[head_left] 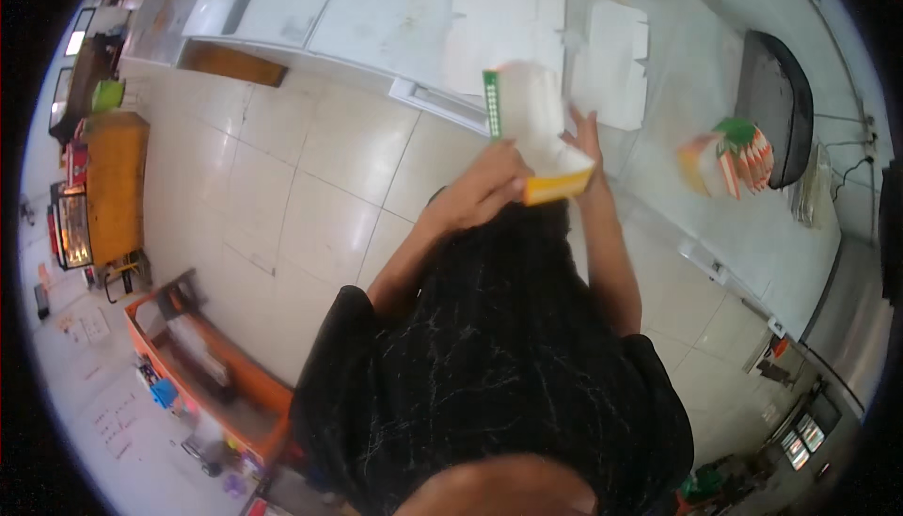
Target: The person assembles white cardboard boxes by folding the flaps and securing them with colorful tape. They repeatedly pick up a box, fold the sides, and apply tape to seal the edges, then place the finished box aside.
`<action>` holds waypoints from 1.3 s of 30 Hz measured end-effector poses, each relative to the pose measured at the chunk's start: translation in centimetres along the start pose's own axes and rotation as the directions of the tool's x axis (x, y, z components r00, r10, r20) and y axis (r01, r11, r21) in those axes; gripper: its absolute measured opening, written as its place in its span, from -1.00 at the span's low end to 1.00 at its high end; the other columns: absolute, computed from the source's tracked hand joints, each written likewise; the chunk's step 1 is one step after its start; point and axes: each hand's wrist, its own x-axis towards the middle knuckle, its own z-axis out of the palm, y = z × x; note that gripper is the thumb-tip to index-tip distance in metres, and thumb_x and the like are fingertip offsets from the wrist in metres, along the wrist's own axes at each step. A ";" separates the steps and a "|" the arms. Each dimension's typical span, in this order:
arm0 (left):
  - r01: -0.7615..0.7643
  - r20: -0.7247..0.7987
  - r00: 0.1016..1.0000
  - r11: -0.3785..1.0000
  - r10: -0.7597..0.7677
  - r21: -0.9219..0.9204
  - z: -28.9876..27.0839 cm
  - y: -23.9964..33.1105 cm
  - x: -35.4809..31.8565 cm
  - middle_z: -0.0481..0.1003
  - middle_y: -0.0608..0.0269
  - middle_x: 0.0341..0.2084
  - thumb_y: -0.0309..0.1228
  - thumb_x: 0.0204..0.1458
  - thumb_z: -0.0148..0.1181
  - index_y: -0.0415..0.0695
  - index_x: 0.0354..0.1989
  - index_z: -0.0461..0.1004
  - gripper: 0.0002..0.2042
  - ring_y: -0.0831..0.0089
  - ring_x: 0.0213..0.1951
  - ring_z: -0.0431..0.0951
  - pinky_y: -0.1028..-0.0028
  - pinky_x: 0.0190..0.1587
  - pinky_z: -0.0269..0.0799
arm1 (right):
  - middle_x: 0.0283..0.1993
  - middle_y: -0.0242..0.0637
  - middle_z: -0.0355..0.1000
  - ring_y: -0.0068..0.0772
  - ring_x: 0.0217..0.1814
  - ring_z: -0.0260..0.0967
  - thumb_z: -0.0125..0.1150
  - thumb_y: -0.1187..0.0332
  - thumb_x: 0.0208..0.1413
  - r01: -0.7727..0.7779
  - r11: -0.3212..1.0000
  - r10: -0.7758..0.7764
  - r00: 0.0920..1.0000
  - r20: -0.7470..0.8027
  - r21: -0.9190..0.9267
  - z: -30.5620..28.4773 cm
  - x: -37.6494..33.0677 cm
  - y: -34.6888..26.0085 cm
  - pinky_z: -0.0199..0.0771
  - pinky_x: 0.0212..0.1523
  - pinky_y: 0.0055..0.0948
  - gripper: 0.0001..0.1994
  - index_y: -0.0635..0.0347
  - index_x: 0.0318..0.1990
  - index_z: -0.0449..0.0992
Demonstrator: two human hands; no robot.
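I hold a flat, unfolded carton blank (532, 121), white inside with a green edge strip and an orange flap, in front of my chest. My left hand (489, 187) grips its lower left side near the orange flap. My right hand (585, 135) is behind its right edge with the fingers pointing up, touching it. The carton is blurred. Ahead of it, on the white table (376, 17), lie two more white flat carton blanks (503, 22), (611, 60).
A stack of folded orange, green and white cartons (729, 158) sits on the table at the right, beside a dark rounded chair back (776, 102). An orange shelf cart (207, 365) stands at lower left. A wooden cabinet (113, 182) is at far left.
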 end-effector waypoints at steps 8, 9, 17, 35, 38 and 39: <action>0.029 0.049 0.999 0.951 -0.014 -0.307 5.0 -1.2 0.3 0.37 0.17 -0.56 -0.23 0.16 -0.06 -0.22 -0.54 0.40 -0.67 0.19 -0.34 0.37 0.18 0.13 0.20 | 0.16 -0.20 0.37 -0.37 0.13 0.38 -0.20 0.03 0.40 0.272 0.946 -0.246 0.956 0.158 -0.177 -3.9 -1.6 -3.2 0.44 0.14 -0.35 -0.50 0.20 0.30 0.23; 0.072 0.059 0.997 0.947 -0.057 -0.312 5.6 -0.6 1.0 0.41 0.15 -0.51 -0.25 0.17 -0.06 -0.23 -0.51 0.43 -0.67 0.17 -0.31 0.40 0.20 0.11 0.23 | 0.08 -0.22 0.41 -0.39 0.07 0.41 -0.14 0.06 0.39 0.308 0.927 -0.288 0.950 0.120 -0.214 -4.9 -1.6 -3.4 0.46 0.09 -0.37 -0.53 0.22 0.24 0.27; 0.158 -0.556 0.831 0.968 -0.024 0.195 10.7 4.5 6.7 0.53 0.02 -0.29 -0.42 0.19 0.01 -0.25 -0.25 0.55 -0.80 0.13 -0.15 0.51 0.29 -0.02 0.41 | -0.57 -0.41 0.39 -0.68 -0.55 0.30 0.22 0.09 0.22 0.503 0.552 -0.580 0.805 0.128 -0.665 -8.4 -3.7 -5.7 0.30 -0.54 -0.57 -0.65 0.27 -0.33 0.51; 0.470 -0.692 0.699 0.845 -0.181 0.255 21.5 6.2 9.7 0.29 0.12 -0.66 -0.49 0.15 0.09 -0.24 -0.52 0.31 -0.80 0.29 -0.60 0.30 0.39 -0.49 0.27 | -0.69 -0.40 0.35 -0.62 -0.67 0.33 0.26 0.12 0.19 0.662 0.605 -0.493 0.747 0.446 -0.441 -14.4 -12.1 -10.2 0.24 -0.64 -0.53 -0.67 0.25 -0.34 0.45; 0.269 -0.579 0.815 0.894 -0.013 0.359 22.4 5.8 11.1 0.19 0.25 -0.69 -0.42 0.20 0.04 -0.23 -0.55 0.26 -0.73 0.49 -0.60 0.18 0.46 -0.51 0.22 | -0.67 -0.42 0.33 -0.68 -0.60 0.27 0.23 0.13 0.22 0.722 0.467 -0.639 0.675 0.369 -0.511 -15.4 -12.2 -11.3 0.23 -0.59 -0.56 -0.68 0.26 -0.30 0.45; 0.214 -0.523 0.852 0.917 -0.006 0.337 22.7 5.7 11.8 0.18 0.28 -0.69 -0.41 0.19 0.06 -0.21 -0.55 0.25 -0.73 0.52 -0.60 0.15 0.47 -0.53 0.17 | -0.66 -0.43 0.33 -0.68 -0.60 0.24 0.21 0.14 0.23 0.712 0.470 -0.654 0.678 0.337 -0.521 -15.8 -12.5 -11.9 0.23 -0.58 -0.57 -0.69 0.26 -0.29 0.45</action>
